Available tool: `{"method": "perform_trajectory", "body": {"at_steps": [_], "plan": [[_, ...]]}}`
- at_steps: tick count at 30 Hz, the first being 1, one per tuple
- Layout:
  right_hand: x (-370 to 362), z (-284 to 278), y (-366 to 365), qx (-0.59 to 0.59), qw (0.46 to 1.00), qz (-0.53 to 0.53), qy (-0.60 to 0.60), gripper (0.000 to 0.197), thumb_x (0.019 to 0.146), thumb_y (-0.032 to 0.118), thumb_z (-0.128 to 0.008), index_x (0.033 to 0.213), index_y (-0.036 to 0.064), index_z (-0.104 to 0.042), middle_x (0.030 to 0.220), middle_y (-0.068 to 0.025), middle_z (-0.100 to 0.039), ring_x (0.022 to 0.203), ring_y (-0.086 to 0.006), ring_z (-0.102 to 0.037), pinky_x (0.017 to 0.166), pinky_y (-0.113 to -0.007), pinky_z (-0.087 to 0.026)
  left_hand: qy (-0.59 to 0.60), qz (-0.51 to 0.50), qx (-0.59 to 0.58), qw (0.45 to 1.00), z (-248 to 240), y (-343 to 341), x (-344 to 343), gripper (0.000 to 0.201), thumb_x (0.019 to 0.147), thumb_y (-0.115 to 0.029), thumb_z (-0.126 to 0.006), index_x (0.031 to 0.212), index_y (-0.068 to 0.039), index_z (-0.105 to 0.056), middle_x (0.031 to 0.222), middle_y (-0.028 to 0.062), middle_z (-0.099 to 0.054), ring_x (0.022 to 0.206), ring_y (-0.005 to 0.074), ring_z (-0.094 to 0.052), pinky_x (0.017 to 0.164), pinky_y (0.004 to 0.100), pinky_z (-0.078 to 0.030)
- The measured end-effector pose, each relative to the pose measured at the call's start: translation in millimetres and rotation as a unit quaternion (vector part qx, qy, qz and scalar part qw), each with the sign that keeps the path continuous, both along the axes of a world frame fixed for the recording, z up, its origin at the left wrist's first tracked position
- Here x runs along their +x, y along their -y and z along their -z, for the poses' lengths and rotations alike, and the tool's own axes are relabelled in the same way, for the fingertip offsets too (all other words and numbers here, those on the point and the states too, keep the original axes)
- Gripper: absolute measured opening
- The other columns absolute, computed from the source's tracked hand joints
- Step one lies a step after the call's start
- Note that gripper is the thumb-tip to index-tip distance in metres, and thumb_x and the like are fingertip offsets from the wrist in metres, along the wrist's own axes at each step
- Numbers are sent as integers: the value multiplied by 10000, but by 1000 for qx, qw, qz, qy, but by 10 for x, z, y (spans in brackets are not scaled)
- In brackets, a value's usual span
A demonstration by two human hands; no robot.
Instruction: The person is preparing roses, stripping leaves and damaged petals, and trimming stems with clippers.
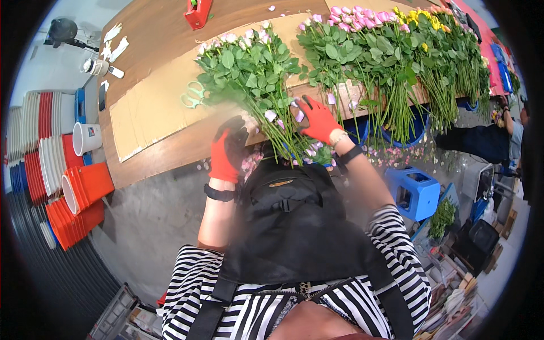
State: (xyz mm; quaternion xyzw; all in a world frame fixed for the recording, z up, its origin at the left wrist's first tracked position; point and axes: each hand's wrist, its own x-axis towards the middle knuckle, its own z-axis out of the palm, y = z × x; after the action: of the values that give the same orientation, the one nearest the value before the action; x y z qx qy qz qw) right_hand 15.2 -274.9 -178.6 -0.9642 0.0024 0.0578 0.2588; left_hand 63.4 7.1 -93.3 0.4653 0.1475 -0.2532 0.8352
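A bunch of pale pink roses [249, 68] with leafy green stems lies across the table edge in front of me, stem ends toward my body. My left hand [228, 147], in a red glove with dark fingers, is just left of the stems, its fingers extended and slightly blurred. On the other side my right hand [317, 118], gloved alike, has its fingers apart beside the stems. A loose pale petal [299, 116] shows at its fingertips; whether they touch it is unclear. Mint-green scissors [194, 94] lie left of the bunch.
Cardboard [153, 113] covers part of the wooden table [153, 34]. More pink roses [362, 21] and yellow roses [422, 20] lie to the right, stems overhanging. A red tape dispenser [198, 12] sits farther back. Orange buckets [85, 187] stand left, a blue stool [412, 192] right. Another person works far right.
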Motion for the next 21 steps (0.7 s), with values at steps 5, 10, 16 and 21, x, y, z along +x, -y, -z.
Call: {"method": "perform_trajectory", "body": {"at_steps": [5, 10, 16, 21], "plan": [[72, 255, -152, -112, 991, -38, 55, 567, 756, 197, -637, 1293, 107, -482, 1418, -145, -379, 1276, -372, -382, 1014, -451, -350, -1, -15, -12, 1000, 282, -108, 12, 355, 912, -223, -550, 1223, -51, -535, 1232, 85, -560, 1094, 211, -525, 988, 365, -399], [-406, -146, -191, -110, 942, -141, -284, 228, 772, 213, -583, 946, 102, -679, 1076, -173, -635, 1007, -345, -602, 868, -419, -484, 2, -14, -16, 1000, 458, -260, 96, 354, 915, -230, -551, 1222, -54, -534, 1247, 82, -556, 1143, 216, -510, 1009, 359, -380], [90, -152, -613, -92, 990, 92, 55, 246, 773, 303, -664, 921, 110, -631, 902, -122, -618, 894, -313, -595, 776, -432, -452, -10, -8, -41, 999, 377, -280, 217, 277, 956, -150, -506, 1187, -4, -546, 1155, 113, -600, 1066, 209, -578, 937, 329, -474], [221, 88, -837, -155, 978, 131, 40, 361, 786, 277, -679, 1069, 92, -552, 954, -128, -614, 918, -310, -596, 797, -423, -445, -22, 44, -1, 999, 352, -346, 353, 270, 953, -111, -499, 1189, 12, -543, 1162, 104, -595, 1069, 193, -573, 926, 315, -483]]}}
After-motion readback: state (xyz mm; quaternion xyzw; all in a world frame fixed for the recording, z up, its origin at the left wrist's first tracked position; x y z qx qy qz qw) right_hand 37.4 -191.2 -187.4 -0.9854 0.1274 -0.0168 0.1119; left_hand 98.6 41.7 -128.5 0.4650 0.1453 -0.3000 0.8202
